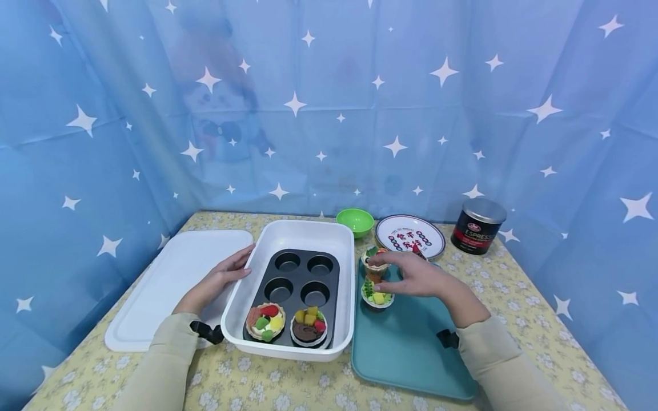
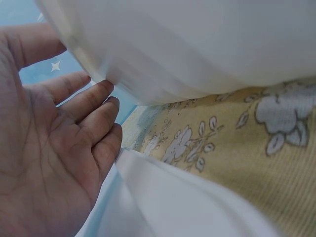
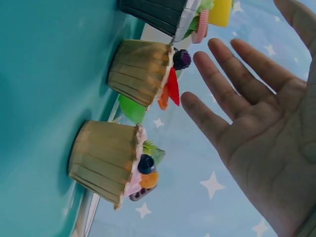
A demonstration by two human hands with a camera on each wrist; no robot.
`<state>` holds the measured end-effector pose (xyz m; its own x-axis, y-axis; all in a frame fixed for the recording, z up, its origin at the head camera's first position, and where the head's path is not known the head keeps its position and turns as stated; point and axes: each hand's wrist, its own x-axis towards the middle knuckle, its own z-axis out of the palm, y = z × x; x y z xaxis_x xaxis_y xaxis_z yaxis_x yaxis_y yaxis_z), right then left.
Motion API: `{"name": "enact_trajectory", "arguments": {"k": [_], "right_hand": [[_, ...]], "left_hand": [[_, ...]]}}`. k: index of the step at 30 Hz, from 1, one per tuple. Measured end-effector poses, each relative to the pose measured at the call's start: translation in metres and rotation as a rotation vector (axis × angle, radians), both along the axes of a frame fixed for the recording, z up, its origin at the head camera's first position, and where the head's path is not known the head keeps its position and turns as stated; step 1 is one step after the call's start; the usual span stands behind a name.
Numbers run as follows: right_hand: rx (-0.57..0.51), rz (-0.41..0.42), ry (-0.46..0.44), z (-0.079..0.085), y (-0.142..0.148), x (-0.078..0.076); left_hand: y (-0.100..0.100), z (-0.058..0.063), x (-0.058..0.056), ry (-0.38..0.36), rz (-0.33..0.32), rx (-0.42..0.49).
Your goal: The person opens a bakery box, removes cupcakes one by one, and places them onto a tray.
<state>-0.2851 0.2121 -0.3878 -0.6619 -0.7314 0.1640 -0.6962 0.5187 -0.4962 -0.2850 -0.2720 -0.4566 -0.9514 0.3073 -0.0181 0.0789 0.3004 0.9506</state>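
Note:
My left hand [image 1: 218,279] is at the left side of a white bin [image 1: 316,231], its fingertips against the outer wall near the rim. In the bin lies a dark muffin tin [image 1: 300,277]. Two fruit-topped toy cupcakes, one pale [image 1: 265,322] and one chocolate [image 1: 308,330], sit in its near cups. Over a teal tray [image 1: 406,348] my right hand [image 1: 418,277] hovers with fingers spread, holding nothing. Beneath it stand cupcakes: one in a dark cup [image 3: 158,15] and two in tan cups [image 3: 139,69]. The hand partly hides them in the head view.
A white lid-like board [image 1: 169,285] lies left of the bin. Behind stand a green bowl [image 1: 354,220], stacked white plates [image 1: 396,228] with red print and a black espresso can [image 1: 478,225]. A starry blue curtain [image 1: 329,114] surrounds the flowered tablecloth [image 1: 277,377].

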Motion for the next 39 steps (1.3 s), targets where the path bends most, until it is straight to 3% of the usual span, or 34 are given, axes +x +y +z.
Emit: {"name": "enact_trajectory", "arguments": {"k": [7,24,32,39], "right_hand": [[-0.002,-0.017,-0.025,0.007,-0.007,0.003],[-0.012,0.033,-0.024,0.013,-0.030,0.001],[0.040,0.117,-0.055,0.013,-0.061,0.003],[0.094,0.233,-0.094,-0.004,-0.093,0.009]], "left_hand": [[0.000,-0.001,0.001,0.021,-0.026,0.014],[0.001,0.000,0.000,0.010,-0.010,-0.003],[0.000,-0.002,0.000,0.021,-0.026,0.015],[0.000,-0.001,-0.001,0.015,-0.010,0.001]]}}
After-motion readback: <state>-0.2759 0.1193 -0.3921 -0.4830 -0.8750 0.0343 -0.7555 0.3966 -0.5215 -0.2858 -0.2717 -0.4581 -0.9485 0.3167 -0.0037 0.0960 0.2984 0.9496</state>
